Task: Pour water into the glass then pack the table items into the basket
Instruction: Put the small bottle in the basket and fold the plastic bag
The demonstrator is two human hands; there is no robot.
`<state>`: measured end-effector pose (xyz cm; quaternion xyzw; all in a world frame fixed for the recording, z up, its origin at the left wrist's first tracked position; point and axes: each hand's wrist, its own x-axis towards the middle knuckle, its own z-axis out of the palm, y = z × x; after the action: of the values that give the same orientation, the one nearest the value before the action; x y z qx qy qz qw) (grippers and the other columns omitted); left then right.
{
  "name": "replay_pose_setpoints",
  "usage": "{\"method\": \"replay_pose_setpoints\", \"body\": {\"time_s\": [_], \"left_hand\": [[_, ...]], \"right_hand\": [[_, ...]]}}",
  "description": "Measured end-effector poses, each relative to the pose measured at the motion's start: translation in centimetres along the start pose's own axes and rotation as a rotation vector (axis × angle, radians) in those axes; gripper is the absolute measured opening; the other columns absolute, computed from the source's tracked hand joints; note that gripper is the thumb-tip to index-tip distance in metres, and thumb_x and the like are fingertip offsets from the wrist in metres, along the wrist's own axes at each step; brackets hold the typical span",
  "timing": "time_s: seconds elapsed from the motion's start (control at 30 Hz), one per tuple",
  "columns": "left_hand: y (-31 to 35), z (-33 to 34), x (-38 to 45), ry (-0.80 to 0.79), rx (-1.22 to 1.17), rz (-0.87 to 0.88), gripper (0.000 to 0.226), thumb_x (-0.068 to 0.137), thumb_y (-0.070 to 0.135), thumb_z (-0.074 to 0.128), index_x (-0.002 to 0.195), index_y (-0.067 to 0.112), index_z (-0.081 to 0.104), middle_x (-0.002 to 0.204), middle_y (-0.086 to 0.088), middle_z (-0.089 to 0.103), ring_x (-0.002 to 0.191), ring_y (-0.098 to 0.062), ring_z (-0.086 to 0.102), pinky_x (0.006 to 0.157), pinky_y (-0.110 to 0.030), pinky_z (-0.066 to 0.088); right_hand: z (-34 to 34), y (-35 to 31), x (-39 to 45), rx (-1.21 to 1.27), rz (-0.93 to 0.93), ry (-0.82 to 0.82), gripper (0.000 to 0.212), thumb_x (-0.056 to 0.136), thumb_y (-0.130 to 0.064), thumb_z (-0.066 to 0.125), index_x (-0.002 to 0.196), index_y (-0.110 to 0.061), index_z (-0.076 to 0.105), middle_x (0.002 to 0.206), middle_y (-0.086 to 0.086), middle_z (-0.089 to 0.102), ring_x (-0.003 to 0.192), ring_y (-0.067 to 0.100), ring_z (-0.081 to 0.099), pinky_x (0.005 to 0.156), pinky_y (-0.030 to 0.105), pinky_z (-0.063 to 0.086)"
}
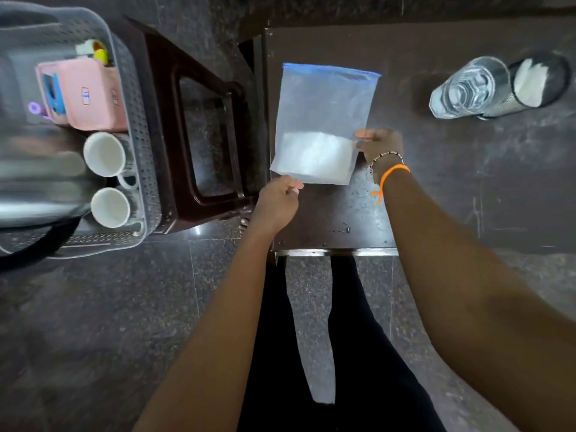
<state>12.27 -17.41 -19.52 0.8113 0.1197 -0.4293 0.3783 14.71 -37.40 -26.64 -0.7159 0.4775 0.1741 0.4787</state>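
Observation:
A clear zip bag (324, 101) with a blue seal and white powder in its near part lies on the dark table (452, 182). My left hand (279, 201) pinches its near left corner. My right hand (378, 145) pinches its right edge. A glass (464, 88) with water stands at the table's far right. The grey perforated basket (137, 126) sits at the left and holds two white cups (104, 154), a pink box (90, 95) and a steel kettle (37, 188).
A dark brown plastic stool (202, 129) stands between the basket and the table. A metal mesh holder (536, 82) with white paper is next to the glass. The floor is dark granite tile; my legs are below the table's front edge.

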Motion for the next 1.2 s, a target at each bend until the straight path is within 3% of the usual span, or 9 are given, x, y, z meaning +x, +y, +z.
{"method": "replay_pose_setpoints", "body": {"time_s": [0.07,0.2,0.3,0.43,0.6,0.8,0.97,1.07,1.2], "left_hand": [[0.4,0.5,0.7,0.016,0.047,0.001,0.028,0.093,0.011,0.041,0.115,0.013,0.060,0.122,-0.006,0.055,0.101,-0.013,0.050,0.081,-0.021,0.036],[1.1,0.6,2.6,0.141,0.100,-0.017,0.039,0.090,0.007,0.041,0.127,0.015,0.050,0.134,-0.011,0.045,0.119,-0.022,0.047,0.096,-0.024,0.035],[1.1,0.0,3.8,0.026,0.143,-0.008,0.046,0.090,0.001,0.037,0.133,0.014,0.046,0.143,-0.007,0.042,0.129,-0.020,0.041,0.094,-0.018,0.029],[0.7,-0.3,4.4,-0.058,0.194,-0.022,0.045,0.092,0.007,0.040,0.136,0.014,0.043,0.147,-0.005,0.041,0.134,-0.020,0.037,0.104,-0.023,0.027],[0.3,0.1,3.1,0.104,-0.288,-0.118,0.072,0.087,0.027,0.062,0.145,0.018,0.020,0.146,-0.006,0.039,0.132,-0.021,0.041,0.109,-0.037,0.036],[-0.9,-0.5,1.0,0.133,-0.611,0.047,0.050,0.084,0.015,0.067,0.129,0.011,0.045,0.113,0.002,0.064,0.098,-0.008,0.064,0.076,-0.019,0.053],[-1.2,-2.0,-0.4,0.170,-0.582,0.126,0.050,0.088,0.013,0.061,0.131,0.016,0.036,0.102,0.006,0.066,0.089,-0.004,0.067,0.074,-0.020,0.055],[-1.2,-2.7,-1.2,0.271,-0.645,0.164,0.036,0.094,0.010,0.050,0.123,0.018,0.030,0.087,0.000,0.062,0.076,-0.008,0.062,0.081,-0.033,0.051],[-1.4,-4.8,-1.9,0.177,-0.483,0.206,0.041,0.084,0.018,0.065,0.118,0.030,0.045,0.104,-0.012,0.057,0.091,-0.015,0.057,0.085,-0.033,0.051]], "right_hand": [[-0.4,0.4,-0.2,0.067,-0.021,0.042,0.029,0.072,0.005,0.066,0.100,-0.001,0.071,0.074,0.004,0.063,0.068,0.011,0.053,0.078,0.026,0.047],[-0.3,1.4,-0.9,0.084,0.027,-0.021,0.030,0.075,0.011,0.058,0.101,0.001,0.069,0.082,0.006,0.061,0.077,0.013,0.055,0.079,0.031,0.051],[0.3,1.3,-1.8,0.173,0.048,-0.138,0.034,0.079,0.016,0.052,0.107,0.003,0.066,0.066,-0.001,0.051,0.048,0.000,0.045,0.055,0.015,0.039],[0.0,-0.1,-2.9,0.206,0.022,-0.168,0.047,0.075,0.019,0.037,0.105,0.002,0.069,0.071,0.000,0.060,0.055,0.010,0.046,0.056,0.018,0.040],[-3.3,-1.3,-5.7,0.388,-0.046,-0.280,0.039,0.077,0.016,0.044,0.102,0.000,0.068,0.056,-0.015,0.069,0.050,0.004,0.061,0.053,0.017,0.051],[-6.1,0.2,-7.4,0.380,-0.131,-0.491,0.052,0.079,0.023,0.045,0.121,-0.005,0.056,0.061,-0.015,0.072,0.060,-0.003,0.065,0.065,0.016,0.055],[-5.6,0.4,-7.8,0.121,-0.260,-0.425,0.056,0.071,0.016,0.067,0.123,-0.003,0.058,0.070,-0.020,0.069,0.064,-0.006,0.057,0.071,0.012,0.049],[-4.6,-0.1,-8.5,0.083,-0.272,-0.380,0.047,0.071,0.008,0.072,0.116,-0.004,0.063,0.092,0.010,0.068,0.077,0.007,0.054,0.082,0.027,0.050],[-3.0,-1.4,-9.4,-0.048,-0.294,-0.263,0.009,0.073,-0.015,0.077,0.074,-0.014,0.069,0.059,-0.004,0.048,0.048,-0.001,0.040,0.052,0.013,0.034]]}}
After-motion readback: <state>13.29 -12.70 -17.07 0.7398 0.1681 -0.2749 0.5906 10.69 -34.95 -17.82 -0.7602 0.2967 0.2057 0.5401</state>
